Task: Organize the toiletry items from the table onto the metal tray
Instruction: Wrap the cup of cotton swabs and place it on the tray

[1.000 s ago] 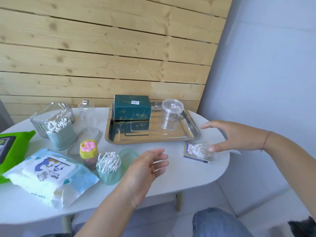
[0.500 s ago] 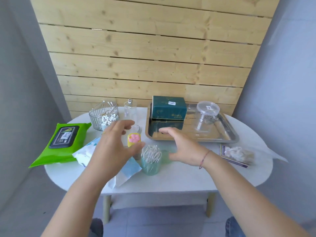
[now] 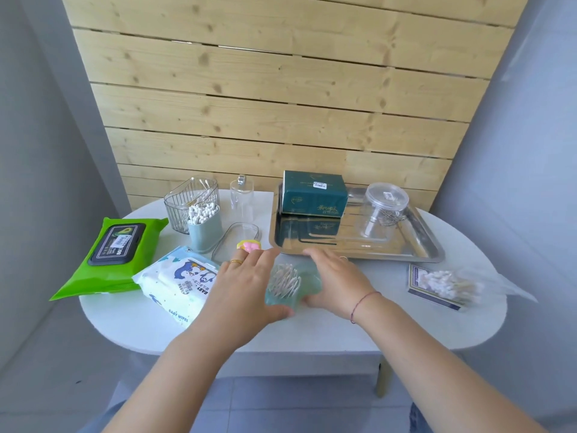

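A teal cup of cotton swabs (image 3: 282, 285) stands on the white table (image 3: 390, 317) in front of the metal tray (image 3: 359, 257). My left hand (image 3: 246, 285) wraps its left side, thumb curled under the front. My right hand (image 3: 338, 281) presses in from the right over the translucent teal lid (image 3: 313, 276), thumb at the cup's base. On the tray stand a dark green tissue box (image 3: 313, 193) and a clear lidded jar (image 3: 384, 210).
Left of the tray are a green wipes pack (image 3: 115, 254), a baby wipes pack (image 3: 178, 279), a second swab cup (image 3: 204, 225), a ribbed clear holder (image 3: 187, 198), a clear bottle (image 3: 242, 198), a flat clear lid (image 3: 235, 240) and a small yellow-pink jar (image 3: 249, 245). A bag of swabs (image 3: 443, 284) lies at the right.
My right hand left the bag of swabs and swung left. Both hands then closed in around the teal swab cup. The view shifted left and pulled back.
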Demonstrator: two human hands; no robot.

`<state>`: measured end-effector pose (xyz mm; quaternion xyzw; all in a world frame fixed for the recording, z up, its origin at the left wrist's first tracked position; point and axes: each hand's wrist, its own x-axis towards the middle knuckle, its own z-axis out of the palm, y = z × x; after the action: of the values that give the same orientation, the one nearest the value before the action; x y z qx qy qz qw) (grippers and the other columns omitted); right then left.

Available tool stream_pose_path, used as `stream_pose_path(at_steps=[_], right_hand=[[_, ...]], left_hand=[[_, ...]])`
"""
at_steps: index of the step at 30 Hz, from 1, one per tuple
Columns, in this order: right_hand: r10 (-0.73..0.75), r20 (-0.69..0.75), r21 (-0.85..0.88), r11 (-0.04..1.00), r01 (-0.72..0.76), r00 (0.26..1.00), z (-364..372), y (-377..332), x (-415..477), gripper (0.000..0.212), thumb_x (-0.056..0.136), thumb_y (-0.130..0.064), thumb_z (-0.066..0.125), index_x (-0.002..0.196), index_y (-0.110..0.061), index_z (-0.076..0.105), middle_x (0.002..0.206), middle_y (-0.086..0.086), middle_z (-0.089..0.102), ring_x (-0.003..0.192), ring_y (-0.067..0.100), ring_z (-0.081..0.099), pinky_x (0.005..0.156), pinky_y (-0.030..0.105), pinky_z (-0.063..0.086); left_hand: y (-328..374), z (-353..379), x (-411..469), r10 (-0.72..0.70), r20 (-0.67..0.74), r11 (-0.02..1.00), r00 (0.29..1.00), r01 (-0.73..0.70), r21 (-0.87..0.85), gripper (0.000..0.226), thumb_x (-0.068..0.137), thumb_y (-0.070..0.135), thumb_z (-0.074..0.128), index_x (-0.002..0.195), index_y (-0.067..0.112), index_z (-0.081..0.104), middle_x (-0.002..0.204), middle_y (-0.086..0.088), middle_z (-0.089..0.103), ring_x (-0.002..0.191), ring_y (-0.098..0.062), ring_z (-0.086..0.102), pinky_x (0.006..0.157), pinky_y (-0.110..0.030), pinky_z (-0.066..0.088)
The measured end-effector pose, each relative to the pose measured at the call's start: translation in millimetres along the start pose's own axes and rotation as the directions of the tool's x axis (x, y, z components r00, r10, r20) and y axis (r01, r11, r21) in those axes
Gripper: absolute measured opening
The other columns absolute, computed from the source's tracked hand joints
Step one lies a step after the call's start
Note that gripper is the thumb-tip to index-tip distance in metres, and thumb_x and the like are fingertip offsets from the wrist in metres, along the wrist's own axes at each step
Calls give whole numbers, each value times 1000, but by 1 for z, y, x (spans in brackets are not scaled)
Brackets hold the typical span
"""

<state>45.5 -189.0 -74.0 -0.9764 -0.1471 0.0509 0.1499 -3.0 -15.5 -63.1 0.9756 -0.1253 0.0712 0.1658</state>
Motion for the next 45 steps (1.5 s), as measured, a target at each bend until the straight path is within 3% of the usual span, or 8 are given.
stream_pose_path(at_steps=[10, 16, 21, 23, 26, 32, 37, 45], right_hand=[[58, -20, 107, 993, -56, 998, 3, 4, -5, 68, 74, -36, 70, 132, -23, 37, 137, -1, 49, 123, 24, 47, 94, 33, 43], [26, 18, 248, 968, -30, 999, -34, 18, -21, 74, 73, -23, 74, 131, -21, 28, 128, 0, 41, 108, 19, 49, 84, 27, 43], [-22, -6, 268, 963, 22, 1000, -65, 31, -38, 66, 71, -20, 73, 124, -27, 34, 127, -4, 45, 113, 11, 46, 89, 23, 43], [-54, -18, 260, 964, 57, 998, -72, 31, -44, 62, 71, -19, 73, 122, -28, 39, 124, -6, 47, 115, 11, 46, 93, 24, 43], [-137, -25, 401, 906, 135, 990, -77, 27, -49, 60, 71, -14, 74, 122, -29, 46, 127, -12, 51, 121, 2, 47, 101, 18, 38], [-192, -92, 647, 735, 205, 977, -82, 23, -49, 59, 72, -19, 73, 123, -34, 48, 127, -6, 52, 116, 5, 55, 101, 34, 49], [-226, -117, 560, 789, 253, 967, -82, 19, -49, 59, 76, -24, 72, 127, -39, 48, 131, -11, 50, 124, 4, 48, 105, 32, 44], [-248, -64, 329, 909, 255, 967, -77, 12, -47, 61, 80, -23, 70, 134, -34, 45, 128, -15, 40, 123, 0, 40, 101, 11, 31]], left_hand=[[7, 12, 5, -49, 64, 995, 997, 43, 95, 91, 79, 50, 63, 149, 25, 11, 140, 4, 44, 133, -23, 33, 105, -29, 28], [18, 22, 6, -65, 5, 981, 998, 65, -181, 90, 68, 39, 74, 143, 27, 26, 123, 7, 48, 121, -21, 41, 97, -28, 32], [35, 17, 11, -176, -36, 796, 984, 121, -594, 66, 64, 21, 81, 120, 29, 47, 112, 5, 46, 97, -11, 51, 80, -17, 38], [39, 15, 14, -205, -17, 730, 979, 142, -669, 59, 65, 19, 81, 111, 32, 47, 112, 3, 48, 92, -7, 55, 75, -15, 42], [42, 16, 16, -211, 36, 606, 977, 159, -780, 59, 64, 18, 82, 107, 36, 45, 114, 0, 55, 97, -10, 59, 85, -23, 49], [48, 18, 17, -140, 103, 447, 985, 156, -881, 54, 67, 5, 79, 105, 33, 53, 101, 2, 67, 92, -13, 65, 84, -31, 54], [51, 21, 17, -110, 106, 453, 988, 145, -880, 54, 69, 4, 77, 112, 27, 55, 102, -1, 67, 77, 4, 60, 74, -18, 52], [52, 23, 18, -103, 73, 473, 992, 114, -873, 48, 70, 18, 79, 113, 30, 59, 98, 7, 70, 87, -1, 63, 70, -10, 49]])
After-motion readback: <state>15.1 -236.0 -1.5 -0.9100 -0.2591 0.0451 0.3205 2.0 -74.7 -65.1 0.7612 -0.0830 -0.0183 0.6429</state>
